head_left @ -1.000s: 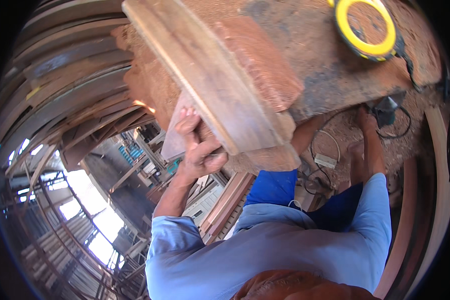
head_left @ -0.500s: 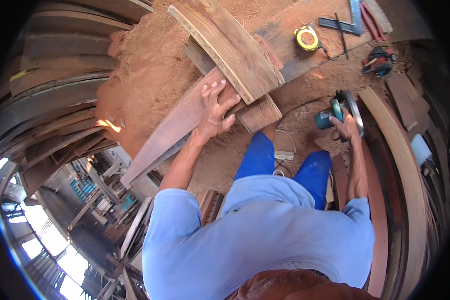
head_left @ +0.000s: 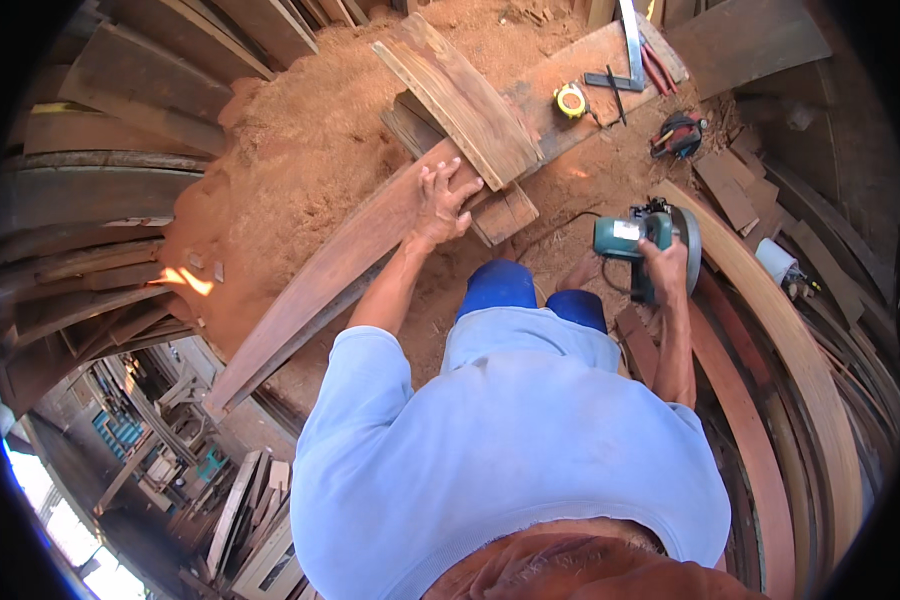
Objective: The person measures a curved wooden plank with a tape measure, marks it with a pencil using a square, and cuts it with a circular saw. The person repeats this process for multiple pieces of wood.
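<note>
Circular saw (head_left: 625, 238), green-bodied, is in the right hand (head_left: 665, 268), fingers wrapped round its handle, out to the right and well apart from the reddish plank (head_left: 338, 258) under the left hand (head_left: 442, 207), whose fingers are spread. Brown board (head_left: 465, 105) lies across that plank's upper end, so the stacking looks done. Tape measure (head_left: 570, 101) and metal square (head_left: 635, 55) lie aside on the worktop (head_left: 592, 62); no sawing is under way on the stack, though from this height I cannot tell whether any cut or marking is there
</note>
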`<state>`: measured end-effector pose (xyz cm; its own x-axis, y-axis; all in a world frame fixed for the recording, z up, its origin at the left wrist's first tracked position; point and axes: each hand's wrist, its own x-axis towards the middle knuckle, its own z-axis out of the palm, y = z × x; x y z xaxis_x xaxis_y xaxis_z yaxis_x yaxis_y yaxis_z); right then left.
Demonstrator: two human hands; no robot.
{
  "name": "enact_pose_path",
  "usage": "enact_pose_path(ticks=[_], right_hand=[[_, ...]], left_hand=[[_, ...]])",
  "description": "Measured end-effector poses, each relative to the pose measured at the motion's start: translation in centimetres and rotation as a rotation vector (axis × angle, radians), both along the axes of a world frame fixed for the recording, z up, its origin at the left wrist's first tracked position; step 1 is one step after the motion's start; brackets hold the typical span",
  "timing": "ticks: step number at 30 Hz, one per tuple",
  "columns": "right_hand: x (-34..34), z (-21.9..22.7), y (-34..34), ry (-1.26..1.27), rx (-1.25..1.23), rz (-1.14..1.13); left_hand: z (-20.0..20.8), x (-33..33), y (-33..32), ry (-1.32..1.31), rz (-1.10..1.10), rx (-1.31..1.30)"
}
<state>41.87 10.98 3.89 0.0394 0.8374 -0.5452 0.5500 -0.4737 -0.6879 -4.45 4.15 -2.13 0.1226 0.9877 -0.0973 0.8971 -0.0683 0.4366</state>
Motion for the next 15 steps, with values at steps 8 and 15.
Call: enact_pose_path(ticks=[8, 15], right_hand=[[-7.2, 11.8, -0.7, 0.250, 0.077, 0.069], [-14.7, 13.3, 2.4, 0.232, 0.243, 0.400]], left_hand=[[-0.4, -0.2, -0.4, 0.022, 0.008, 0.005], [-0.7, 0.0, -0.3, 0.004, 0.032, -0.008]])
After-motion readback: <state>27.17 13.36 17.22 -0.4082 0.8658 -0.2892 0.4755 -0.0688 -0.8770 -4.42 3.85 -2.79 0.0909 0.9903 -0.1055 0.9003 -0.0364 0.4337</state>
